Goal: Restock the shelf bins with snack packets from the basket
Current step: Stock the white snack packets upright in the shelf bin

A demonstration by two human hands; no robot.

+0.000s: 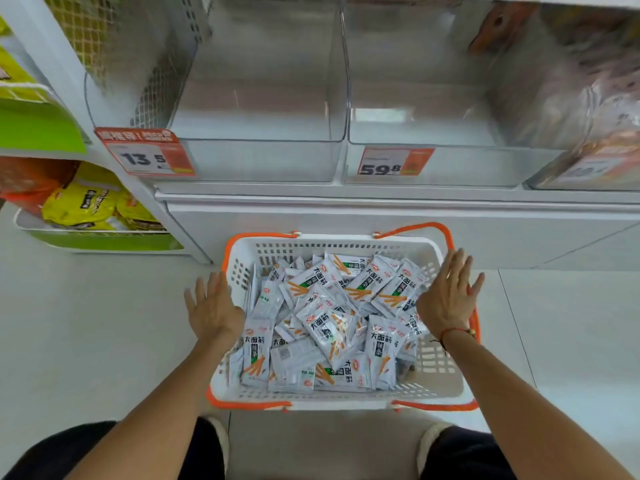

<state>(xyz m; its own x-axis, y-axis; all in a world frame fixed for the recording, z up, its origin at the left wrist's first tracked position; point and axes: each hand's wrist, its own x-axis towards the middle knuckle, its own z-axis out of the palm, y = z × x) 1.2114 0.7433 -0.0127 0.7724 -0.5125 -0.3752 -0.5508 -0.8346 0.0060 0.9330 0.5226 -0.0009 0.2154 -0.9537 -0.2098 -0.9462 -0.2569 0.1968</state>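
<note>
A white basket (pixel 440 382) with orange handles sits on the floor in front of the shelf, holding several white snack packets (pixel 332 320) with orange and green print. My left hand (pixel 211 306) hovers flat over the basket's left rim, fingers straight and spread, holding nothing. My right hand (pixel 448 294) is spread flat over the right rim and the packets there, also holding nothing. Above the basket stand two clear shelf bins: the left bin (pixel 263 157) and the middle bin (pixel 467 164), both without packets in view.
Price tags reading 13.5 (pixel 147 154) and 59.8 (pixel 394 161) hang on the bin fronts. A third bin (pixel 588 161) at the right holds brownish packets. Yellow bags (pixel 86 202) fill a low shelf at the left. Pale floor tiles surround the basket; my knees show at the bottom.
</note>
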